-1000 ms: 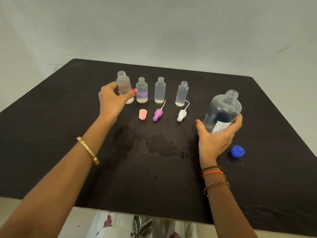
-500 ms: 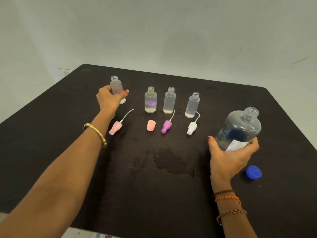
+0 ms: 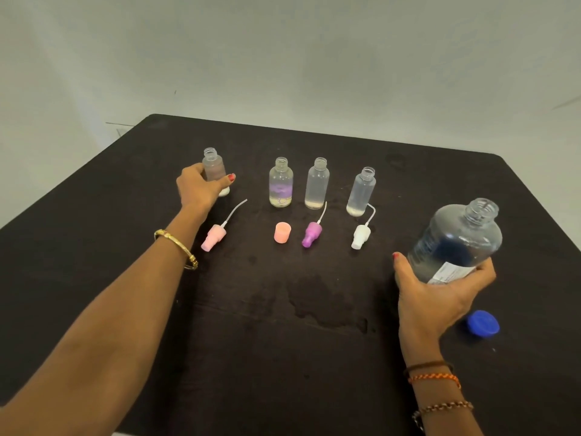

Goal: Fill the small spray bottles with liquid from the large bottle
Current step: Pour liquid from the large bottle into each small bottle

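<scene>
My left hand [image 3: 201, 187] wraps a frosted small bottle [image 3: 214, 169]; right hand [image 3: 437, 294] grips the clear, round-shouldered large bottle [image 3: 459, 243], uncapped, over the matte black tabletop [image 3: 283, 357].

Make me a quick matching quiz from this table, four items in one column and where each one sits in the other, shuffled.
1. large bottle
2. blue cap
3. pink cap
4. white sprayer

A. lying before the rightmost small bottle
B. gripped in the right hand
C. before the purple-tinted bottle
D. on the table near the right wrist

Pairs: 1-B, 2-D, 3-C, 4-A
</scene>
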